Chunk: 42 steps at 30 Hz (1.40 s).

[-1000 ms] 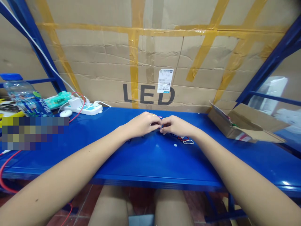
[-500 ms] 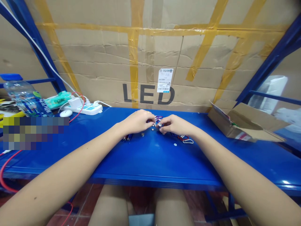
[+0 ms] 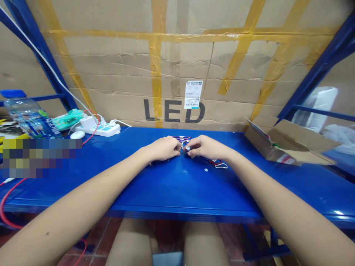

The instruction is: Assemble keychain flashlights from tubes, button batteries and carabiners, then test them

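Observation:
My right hand (image 3: 204, 146) pinches a short metal tube (image 3: 188, 148), its round open end facing me. Just left of it, my left hand (image 3: 165, 148) is closed, fingertips pressed down at the blue tabletop; whatever they pinch is hidden. Between the hands lie a few tiny metal parts (image 3: 182, 145), too small to tell apart. Behind them rest slim purple metal tubes (image 3: 181, 138). Beside my right hand are small carabiners (image 3: 221, 166), silver and red, partly covered by that hand. A small pale disc (image 3: 206, 170) lies nearer to me.
An open cardboard box (image 3: 285, 144) stands on the right of the blue table (image 3: 177, 192). At the left are a water bottle (image 3: 27, 114), a power strip (image 3: 107, 129) with cables and a white round object (image 3: 77, 135). A large taped carton (image 3: 124, 74) closes off the back.
My left hand has moved down and slightly nearer, covering small metal pieces that showed on the table before. More of the purple tubes shows. My right hand keeps its grip on the tube.

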### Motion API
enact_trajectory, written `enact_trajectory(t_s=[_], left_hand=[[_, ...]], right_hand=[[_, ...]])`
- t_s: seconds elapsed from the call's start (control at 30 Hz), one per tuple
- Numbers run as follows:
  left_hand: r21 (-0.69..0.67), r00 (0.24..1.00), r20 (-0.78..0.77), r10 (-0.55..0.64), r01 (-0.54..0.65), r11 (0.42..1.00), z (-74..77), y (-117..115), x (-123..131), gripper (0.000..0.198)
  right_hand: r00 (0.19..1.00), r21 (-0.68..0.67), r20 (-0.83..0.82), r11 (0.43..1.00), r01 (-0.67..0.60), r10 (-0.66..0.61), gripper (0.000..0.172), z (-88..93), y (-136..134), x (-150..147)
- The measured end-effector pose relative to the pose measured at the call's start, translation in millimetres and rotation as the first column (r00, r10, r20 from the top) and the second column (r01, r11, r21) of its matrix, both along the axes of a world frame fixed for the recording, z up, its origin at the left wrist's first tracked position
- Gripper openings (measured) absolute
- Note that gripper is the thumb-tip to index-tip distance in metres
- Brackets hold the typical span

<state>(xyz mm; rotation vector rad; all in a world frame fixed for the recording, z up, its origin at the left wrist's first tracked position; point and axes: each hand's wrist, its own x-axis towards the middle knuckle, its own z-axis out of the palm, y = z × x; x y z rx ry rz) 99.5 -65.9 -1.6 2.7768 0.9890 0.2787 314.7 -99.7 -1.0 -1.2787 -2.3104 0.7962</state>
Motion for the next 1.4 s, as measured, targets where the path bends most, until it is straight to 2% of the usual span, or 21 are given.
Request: enact_trajectory(t_s=[0.13, 0.23, 0.3, 0.37, 0.63, 0.87, 0.93, 1.07, 1.2, 1.4], left_hand=[[-0.137, 0.998, 0.031, 0.063, -0.058, 0.989, 2.9, 0.1, -2.9, 0.006], [-0.067, 0.984, 0.179, 0.014, -0.002, 0.998, 4.5, 0.6, -4.2, 0.007], [0.015, 0.953, 0.298, -0.057, 0.055, 0.998, 6.2, -0.5, -4.0, 0.008], [0.080, 0.926, 0.353, -0.131, 0.110, 0.991, 7.9, -3.2, -2.7, 0.009], [0.222, 0.911, 0.303, -0.279, 0.218, 0.950, 8.4, -14.2, 4.7, 0.010], [0.245, 0.907, 0.276, -0.320, 0.255, 0.935, 6.8, -11.4, 2.7, 0.014], [0.225, 0.913, 0.286, -0.293, 0.233, 0.946, 7.5, -12.1, 2.2, 0.013], [0.109, 0.927, 0.345, -0.147, 0.116, 0.987, 10.0, -13.6, 1.8, 0.010], [0.007, 0.921, 0.386, -0.054, 0.056, 0.998, 12.3, -12.5, 1.2, 0.009], [-0.103, 0.870, 0.493, 0.024, 0.031, 0.994, 16.8, -11.5, -0.5, 0.010]], right_hand=[[1.000, -0.011, 0.003, 1.000, 0.021, -0.021, 0.018, -0.5, 0.2, 0.2], [0.999, -0.017, -0.006, 0.999, 0.034, -0.034, 0.017, 0.0, -0.3, -0.2], [0.999, -0.013, -0.013, 0.999, 0.029, -0.029, 0.014, 1.4, -1.4, -0.9], [1.000, -0.005, -0.018, 1.000, 0.024, -0.024, 0.011, 2.9, -2.9, -1.6], [1.000, 0.032, 0.006, 0.999, 0.022, -0.022, 0.011, 2.8, -3.8, -2.7], [0.999, 0.022, -0.021, 0.999, 0.026, -0.026, 0.011, 1.5, -3.4, -3.2], [0.999, 0.014, -0.036, 1.000, 0.026, -0.025, 0.010, 1.3, -3.7, -3.4], [0.995, -0.029, -0.095, 0.999, 0.025, -0.028, 0.011, 0.3, -4.8, -6.1], [0.985, -0.035, -0.165, 0.998, 0.051, -0.056, 0.016, -0.3, -7.3, -13.5], [0.970, 0.082, -0.225, 0.990, 0.111, -0.090, 0.021, -4.3, -8.8, -21.4]])
